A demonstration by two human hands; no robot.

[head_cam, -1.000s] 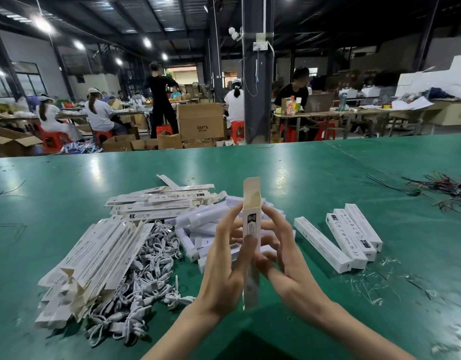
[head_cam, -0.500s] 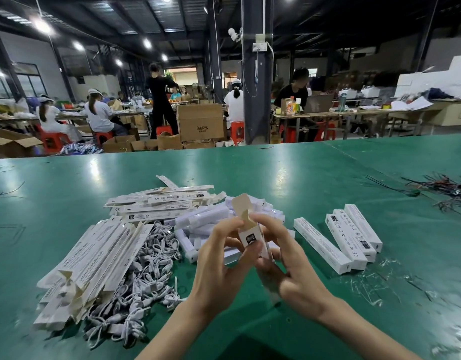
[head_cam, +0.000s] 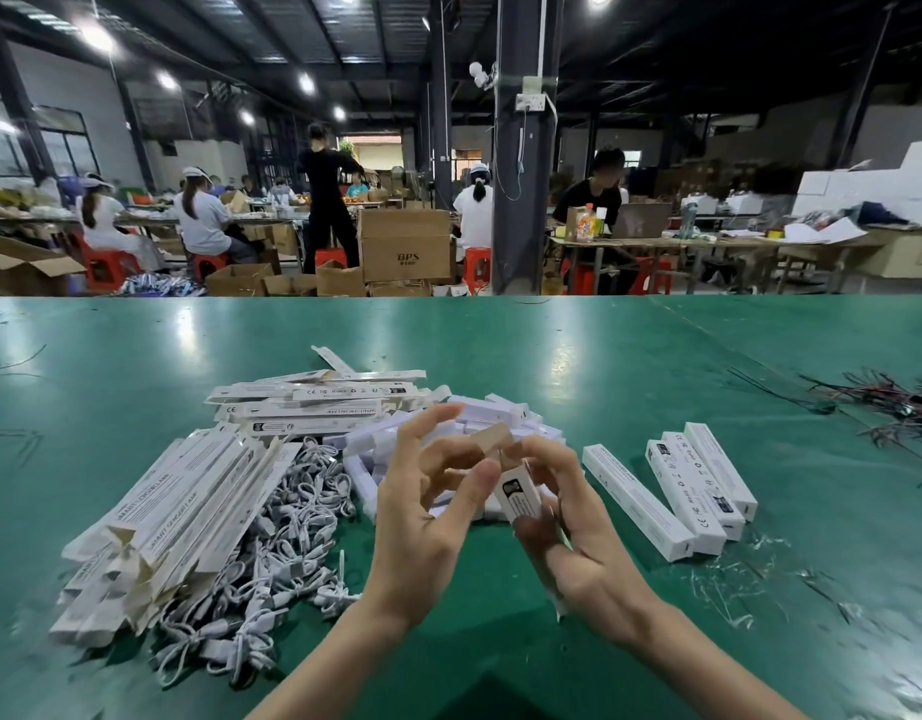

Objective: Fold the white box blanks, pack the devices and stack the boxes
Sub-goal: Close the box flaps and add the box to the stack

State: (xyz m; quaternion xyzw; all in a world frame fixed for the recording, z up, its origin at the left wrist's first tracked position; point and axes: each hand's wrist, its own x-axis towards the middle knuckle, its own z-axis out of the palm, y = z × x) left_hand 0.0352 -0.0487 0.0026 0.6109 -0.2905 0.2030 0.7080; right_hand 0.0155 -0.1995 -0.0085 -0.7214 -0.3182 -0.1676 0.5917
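Note:
My right hand [head_cam: 573, 532] grips a long white box [head_cam: 521, 498] tilted toward me, its brown end flap [head_cam: 492, 443] open at the far end. My left hand [head_cam: 422, 506] is at that end, thumb on the box's side and fingers curled above the flap. Flat white box blanks [head_cam: 188, 511] lie heaped at the left, and more blanks [head_cam: 313, 402] are stacked behind them. White coiled cables [head_cam: 277, 553] spread beside the blanks. White devices [head_cam: 479, 413] are piled behind my hands. Three closed boxes [head_cam: 692, 485] lie side by side at the right.
The green table [head_cam: 578, 366] stretches far ahead. A tangle of dark and red wires [head_cam: 890, 402] lies at the far right. Clear plastic scraps [head_cam: 734, 579] litter the table near the closed boxes. Other people work at tables beyond the far edge.
The box stood upright between both hands a second ago. It has tipped down toward me, and its end flap has bent over under my left fingers.

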